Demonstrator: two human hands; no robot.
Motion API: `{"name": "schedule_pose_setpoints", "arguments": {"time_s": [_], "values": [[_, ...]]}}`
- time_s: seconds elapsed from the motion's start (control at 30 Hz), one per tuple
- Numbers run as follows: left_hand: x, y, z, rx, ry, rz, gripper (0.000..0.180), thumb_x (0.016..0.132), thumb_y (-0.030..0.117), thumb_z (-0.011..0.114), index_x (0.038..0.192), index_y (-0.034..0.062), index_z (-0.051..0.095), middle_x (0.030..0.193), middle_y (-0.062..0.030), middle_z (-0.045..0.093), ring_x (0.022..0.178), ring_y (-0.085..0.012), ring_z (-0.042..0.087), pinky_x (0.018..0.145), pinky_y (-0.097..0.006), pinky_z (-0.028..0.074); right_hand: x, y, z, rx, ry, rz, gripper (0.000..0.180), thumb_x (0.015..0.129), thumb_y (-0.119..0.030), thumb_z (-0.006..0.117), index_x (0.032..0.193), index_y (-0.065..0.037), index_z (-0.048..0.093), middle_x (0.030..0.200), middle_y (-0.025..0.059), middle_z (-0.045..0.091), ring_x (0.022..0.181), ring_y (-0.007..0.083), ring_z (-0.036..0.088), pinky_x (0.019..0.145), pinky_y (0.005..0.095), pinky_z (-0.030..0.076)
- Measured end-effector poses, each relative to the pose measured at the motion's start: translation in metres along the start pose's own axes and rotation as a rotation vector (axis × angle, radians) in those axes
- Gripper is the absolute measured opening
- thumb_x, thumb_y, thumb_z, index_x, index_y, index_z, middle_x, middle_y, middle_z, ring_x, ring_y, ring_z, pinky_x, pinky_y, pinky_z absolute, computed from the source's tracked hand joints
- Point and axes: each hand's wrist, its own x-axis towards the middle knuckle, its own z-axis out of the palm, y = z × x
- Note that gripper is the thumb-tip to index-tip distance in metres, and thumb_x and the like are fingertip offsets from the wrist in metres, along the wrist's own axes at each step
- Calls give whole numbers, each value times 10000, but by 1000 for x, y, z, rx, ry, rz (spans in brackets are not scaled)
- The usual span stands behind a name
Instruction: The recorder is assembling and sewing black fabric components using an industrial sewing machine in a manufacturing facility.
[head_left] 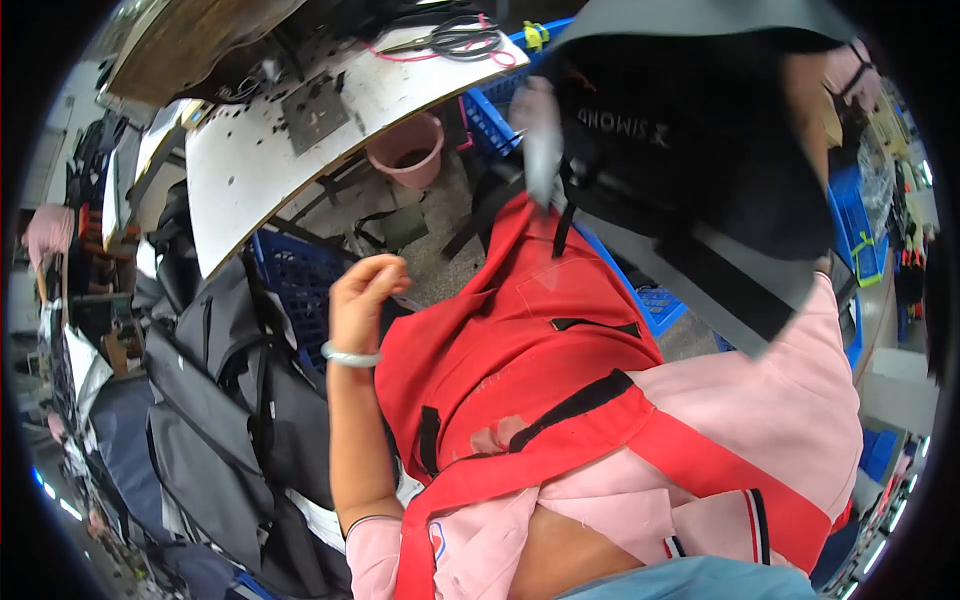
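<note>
My left hand [362, 298], with a pale bangle on the wrist, is raised beside the red apron [540, 335] I wear. Its fingers are curled in and nothing shows in them. A large black and grey fabric bag [690, 150], with dangling straps, is held up at the upper right. At the bag's left edge my right hand [541, 135] grips it, smeared by motion and with something whitish over the fingers. Most of my right forearm is hidden behind the bag.
A white worktable [240, 160] carries scissors [465, 40], a dark plate [314, 115] and black scraps. Below it stands a pink bucket [408, 150]. Dark fabric pieces [215, 400] are heaped at left beside a blue crate [300, 275]. More blue crates [855, 225] stand at right.
</note>
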Motion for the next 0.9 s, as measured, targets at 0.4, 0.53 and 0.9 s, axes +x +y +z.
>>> {"name": "schedule_pose_setpoints", "arguments": {"time_s": [0.4,0.53,0.9], "values": [[-3,-120,42,262,-99,-161,126,883,48,634,975,-3,705,883,-34,695,823,-97,621,764,-236,488,-73,342,27,-1462,-683,318,485,762,-255,691,1233,-180,604,979,152,695,1050,305,628,952,446,457],[1,-128,35,187,-64,-186,138,887,51,630,989,2,708,874,-38,707,809,-99,638,750,-245,507,-154,356,82,-596,-909,458,308,790,-252,653,1045,-92,721,1060,140,696,991,302,661,885,376,507],[20,-149,40,47,8,-220,121,867,72,615,905,12,713,773,-52,691,667,-112,632,616,-253,530,-102,303,190,-320,-728,410,265,909,-165,553,1065,-5,695,937,141,712,844,204,670,766,313,506]]}}
